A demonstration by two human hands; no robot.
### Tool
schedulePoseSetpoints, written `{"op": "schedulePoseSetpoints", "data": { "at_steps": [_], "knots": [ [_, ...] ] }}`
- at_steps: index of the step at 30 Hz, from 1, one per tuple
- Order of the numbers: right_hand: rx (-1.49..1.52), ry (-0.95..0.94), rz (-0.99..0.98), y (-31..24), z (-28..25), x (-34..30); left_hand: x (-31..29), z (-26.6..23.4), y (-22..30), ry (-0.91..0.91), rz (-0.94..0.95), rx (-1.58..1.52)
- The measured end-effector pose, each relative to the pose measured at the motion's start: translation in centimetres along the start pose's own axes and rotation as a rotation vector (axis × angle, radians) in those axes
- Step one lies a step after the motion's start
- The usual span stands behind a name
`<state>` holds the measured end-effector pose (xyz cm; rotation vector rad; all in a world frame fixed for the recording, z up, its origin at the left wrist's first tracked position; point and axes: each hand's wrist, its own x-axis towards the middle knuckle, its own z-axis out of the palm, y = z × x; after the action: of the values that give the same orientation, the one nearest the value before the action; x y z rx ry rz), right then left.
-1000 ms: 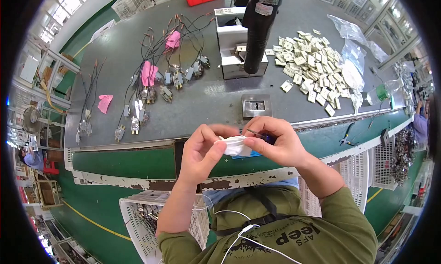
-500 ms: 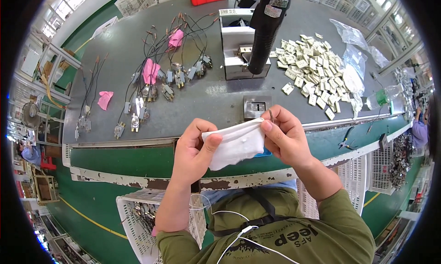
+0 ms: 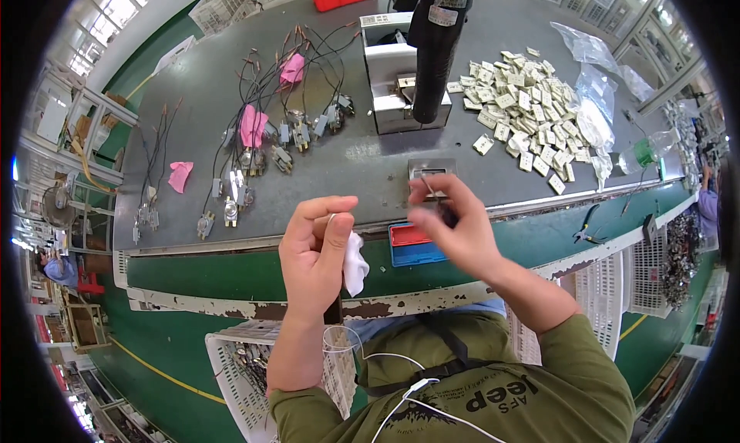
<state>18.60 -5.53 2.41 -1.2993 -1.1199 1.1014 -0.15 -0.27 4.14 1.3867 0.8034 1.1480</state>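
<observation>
My left hand (image 3: 312, 254) is closed around a white cloth (image 3: 355, 267), which hangs bunched and limp beside the palm. Thumb and forefinger of that hand point up above it. My right hand (image 3: 459, 223) is apart from the cloth, before a small square metal fixture (image 3: 432, 168) at the table's front. It is smeared by motion; a thin dark sliver shows at its fingertips, too blurred to name. Below it, on the green ledge, lies a blue tray (image 3: 415, 256) with a red part in it.
A black cylindrical tool (image 3: 437, 58) stands over a metal housing (image 3: 378, 73). Right lie many cream rectangular pieces (image 3: 532, 108) and clear plastic bags (image 3: 593, 81); left, wired metal parts (image 3: 254, 154) with pink scraps (image 3: 253, 125). Pliers (image 3: 587, 227) and a bottle (image 3: 646, 154) are at the right edge.
The cloth was stretched between both hands; my right hand has let go of it and moved up and left. The cloth now dangles from my left hand, and the blue tray shows fully.
</observation>
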Motion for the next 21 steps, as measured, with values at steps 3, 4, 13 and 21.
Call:
{"op": "schedulePoseSetpoints", "data": {
  "at_steps": [3, 4, 13, 21],
  "knots": [
    [-0.226, -0.029, -0.542, 1.3, 1.1, -1.3, 0.3, 0.9, -0.1, 0.046, -0.037, -0.054],
    [-0.250, -0.041, -0.537, 0.2, 2.0, -1.8, 0.3, 0.6, -0.2, 0.043, -0.037, -0.049],
    [-0.190, 0.018, -0.548, 0.1, 2.2, -0.6, 0.2, -0.8, 0.4, 0.023, -0.061, 0.201],
    [0.128, -0.138, -0.073, -1.4, 0.0, -0.2, 0.7, -3.1, 1.9, -0.251, -0.103, 0.342]
  ]
}}
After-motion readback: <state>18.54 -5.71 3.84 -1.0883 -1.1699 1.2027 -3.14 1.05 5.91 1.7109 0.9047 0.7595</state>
